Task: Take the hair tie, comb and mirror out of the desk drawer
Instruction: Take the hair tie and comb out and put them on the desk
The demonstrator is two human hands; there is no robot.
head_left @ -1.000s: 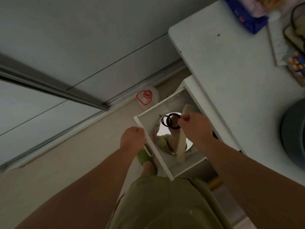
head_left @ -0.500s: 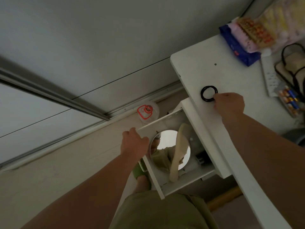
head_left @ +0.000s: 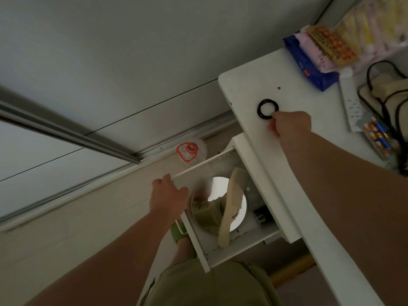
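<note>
The drawer (head_left: 223, 246) stands open from above — only the left hand (head_left: 169, 196) grips its front corner. Inside, the comb (head_left: 231, 204) lies across the mirror (head_left: 218, 204), covering its middle.

We logged our left hand (head_left: 169, 196) curled, fingers clamped, forearm extended forward; our right hand (head_left: 290, 125) reached farther, fingers bent downward, knuckles up.

Hair tie on the table; comb and mirror in the open drawer.
The black hair tie (head_left: 267, 108) lies flat on the white table (head_left: 247, 89). A cream comb (head_left: 231, 206) rests across a round mirror (head_left: 217, 204) lying flat in the white drawer (head_left: 223, 255).
</note>
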